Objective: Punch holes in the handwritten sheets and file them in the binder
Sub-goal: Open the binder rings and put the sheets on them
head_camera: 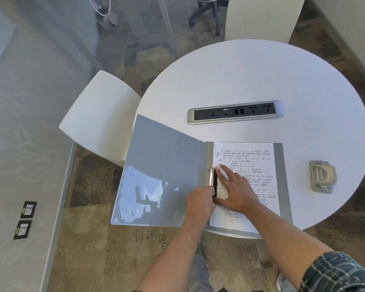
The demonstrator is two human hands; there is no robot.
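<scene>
A grey binder [160, 165] lies open at the near left edge of the round white table [261, 81], its left cover hanging past the rim. Handwritten sheets [253, 157] rest on its right half, beside the metal ring mechanism [211, 175]. My left hand [199, 202] is closed on the lower part of the ring mechanism. My right hand [237, 190] lies flat on the sheets with fingers spread, fingertips next to the rings. A metal hole punch [322, 176] sits apart on the table to the right of the binder.
A silver power and socket strip [236, 112] is set into the table's middle. A white chair [99, 114] stands left of the table, another chair [263, 17] at the far side. Patterned carpet lies below, and a wall with sockets [25, 220] is at left.
</scene>
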